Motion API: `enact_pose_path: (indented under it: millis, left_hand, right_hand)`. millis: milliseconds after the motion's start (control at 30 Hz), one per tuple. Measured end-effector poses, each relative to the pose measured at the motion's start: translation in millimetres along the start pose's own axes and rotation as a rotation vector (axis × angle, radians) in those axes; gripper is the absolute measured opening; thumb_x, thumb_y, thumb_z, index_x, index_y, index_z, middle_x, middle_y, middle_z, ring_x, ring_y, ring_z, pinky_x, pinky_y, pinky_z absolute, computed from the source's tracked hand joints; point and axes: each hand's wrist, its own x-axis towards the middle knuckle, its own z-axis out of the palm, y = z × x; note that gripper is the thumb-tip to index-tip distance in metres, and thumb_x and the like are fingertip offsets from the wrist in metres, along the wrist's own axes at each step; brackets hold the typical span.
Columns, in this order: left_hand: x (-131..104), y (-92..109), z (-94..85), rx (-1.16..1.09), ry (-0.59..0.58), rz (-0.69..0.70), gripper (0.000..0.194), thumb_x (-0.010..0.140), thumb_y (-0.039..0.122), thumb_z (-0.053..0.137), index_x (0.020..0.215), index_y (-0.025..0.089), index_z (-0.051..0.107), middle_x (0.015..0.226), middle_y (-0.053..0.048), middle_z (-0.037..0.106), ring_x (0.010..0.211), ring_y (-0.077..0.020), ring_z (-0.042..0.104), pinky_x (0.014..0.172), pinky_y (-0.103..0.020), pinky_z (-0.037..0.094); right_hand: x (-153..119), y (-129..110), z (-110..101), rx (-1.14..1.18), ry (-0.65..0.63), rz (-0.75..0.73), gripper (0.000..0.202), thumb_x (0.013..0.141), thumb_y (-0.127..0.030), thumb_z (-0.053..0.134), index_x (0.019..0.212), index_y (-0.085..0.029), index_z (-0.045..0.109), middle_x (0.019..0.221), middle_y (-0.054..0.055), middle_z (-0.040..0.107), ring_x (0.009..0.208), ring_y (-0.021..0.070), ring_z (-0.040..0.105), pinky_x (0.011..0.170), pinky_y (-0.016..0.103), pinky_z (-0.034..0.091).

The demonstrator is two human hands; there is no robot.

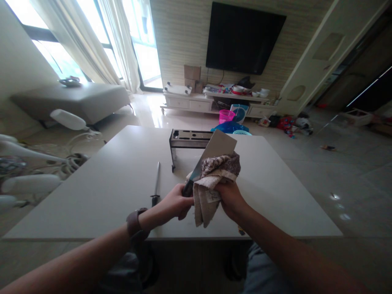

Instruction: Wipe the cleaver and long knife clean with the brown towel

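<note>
Holding a cleaver [212, 150] above the white table [107, 175], we close the fingers of our left hand [177, 202] around the black handle [188, 188], the blade [222, 141] slanting beyond them toward the table's far edge; the fingers of our right hand [230, 199] grip a bunched cloth [219, 173] against the blade.

The broad, silver-grey metal cleaver [219, 143] has a black handle [188, 188]; the folded, mottled brown-and-beige fabric cloth [211, 181] stands out against a plain white rectangular table [107, 183]; far off, a bright pink plastic basket [226, 116]
</note>
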Motion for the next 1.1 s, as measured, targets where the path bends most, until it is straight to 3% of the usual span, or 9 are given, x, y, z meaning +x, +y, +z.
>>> enact_pose_path:
  millis: [367, 1100]
  left_hand:
    - [-0.5, 0.9, -1.8, -0.017, 0.006, -0.005, 0.036, 0.074, 0.037, 0.081, 0.063, 0.020, 0.051, 0.040, 0.008, 0.043, 0.032, -0.0062, 0.035, 0.032, -0.018, 0.031]
    - [0.3, 0.6, -2.2, -0.041, -0.001, -0.040, 0.037, 0.071, 0.038, 0.082, 0.066, 0.020, 0.050, 0.039, 0.009, 0.042, 0.032, -0.0062, 0.036, 0.031, -0.018, 0.032]
  right_hand:
    - [4.0, 5.3, -2.5, -0.011, -0.022, 0.020, 0.039, 0.053, -0.018, 0.084, 0.092, -0.019, 0.078, 0.099, 0.006, 0.082, 0.090, 0.0275, 0.075, 0.081, 0.038, 0.059]
    - [4.2, 2.7, -2.6, -0.009, -0.029, 0.053, 0.043, 0.050, -0.019, 0.086, 0.093, -0.018, 0.078, 0.097, 0.005, 0.082, 0.091, 0.0273, 0.074, 0.084, 0.038, 0.057]
